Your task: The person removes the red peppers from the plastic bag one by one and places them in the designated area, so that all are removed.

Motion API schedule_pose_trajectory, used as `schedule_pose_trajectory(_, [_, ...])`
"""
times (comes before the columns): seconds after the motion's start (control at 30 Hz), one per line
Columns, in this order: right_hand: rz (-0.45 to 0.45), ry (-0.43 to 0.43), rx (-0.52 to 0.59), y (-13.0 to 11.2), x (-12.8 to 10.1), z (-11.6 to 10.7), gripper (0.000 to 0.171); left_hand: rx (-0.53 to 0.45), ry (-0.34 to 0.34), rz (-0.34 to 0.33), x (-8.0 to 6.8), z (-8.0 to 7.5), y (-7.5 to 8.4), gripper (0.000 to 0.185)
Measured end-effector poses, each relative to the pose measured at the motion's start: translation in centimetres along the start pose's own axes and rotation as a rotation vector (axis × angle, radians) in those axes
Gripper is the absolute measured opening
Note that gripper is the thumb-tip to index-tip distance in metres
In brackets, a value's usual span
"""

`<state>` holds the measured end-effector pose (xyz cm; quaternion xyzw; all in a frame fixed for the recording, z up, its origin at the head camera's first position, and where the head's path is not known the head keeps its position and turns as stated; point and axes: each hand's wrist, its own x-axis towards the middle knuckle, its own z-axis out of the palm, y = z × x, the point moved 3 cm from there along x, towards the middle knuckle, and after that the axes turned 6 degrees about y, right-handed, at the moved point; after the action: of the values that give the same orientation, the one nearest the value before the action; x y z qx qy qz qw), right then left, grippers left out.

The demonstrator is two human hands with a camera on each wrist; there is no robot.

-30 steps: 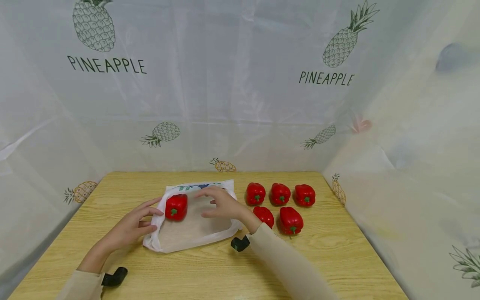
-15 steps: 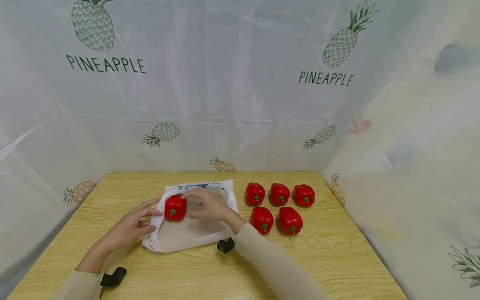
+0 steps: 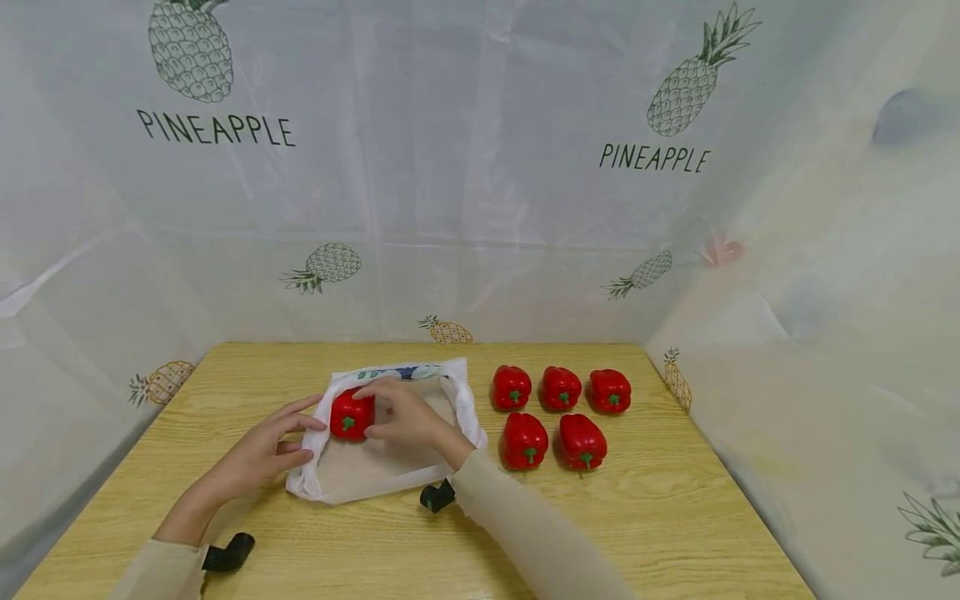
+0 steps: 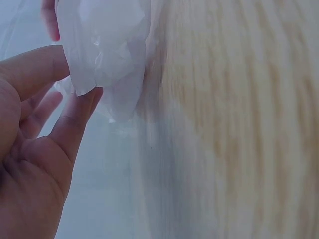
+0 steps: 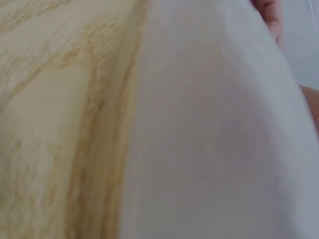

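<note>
A white plastic bag (image 3: 378,490) lies spread on the table with its mouth held wide, and a red bell pepper (image 3: 347,418) with a green stem is inside at its left. My left hand (image 3: 262,454) pinches the bag's left rim; the left wrist view has thumb and finger on the edge of the plastic (image 4: 109,50). Reaching in over the bag, my right hand (image 3: 411,419) curls its thumb and fingers against the pepper's right side. White plastic (image 5: 209,129) fills much of the right wrist view and hides the pepper there.
Several more red bell peppers stand in two rows right of the bag, among them a back one (image 3: 561,388) and a front one (image 3: 582,442). A pineapple-print curtain (image 3: 480,208) encloses the wooden table (image 3: 360,554) at the back and sides.
My right hand has moved left across the bag's mouth until its fingers reach the pepper inside. The left hand and the bag stay in place.
</note>
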<state>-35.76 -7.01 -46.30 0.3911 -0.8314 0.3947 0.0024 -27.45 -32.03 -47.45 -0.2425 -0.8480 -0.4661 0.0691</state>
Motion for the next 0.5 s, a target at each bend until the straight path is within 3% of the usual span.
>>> schedule_pose_trajectory(0.3, [0.014, 0.011, 0.004, 0.6, 0.3, 1.5, 0.055, 0.01, 0.0, -0.007, 0.0, 0.0, 0.0, 0.035])
schedule_pose_trajectory(0.5, [0.002, 0.068, -0.032, 0.5, 0.4, 2.0, 0.06, 0.016, -0.001, -0.012, 0.0, 0.0, -0.2, 0.035])
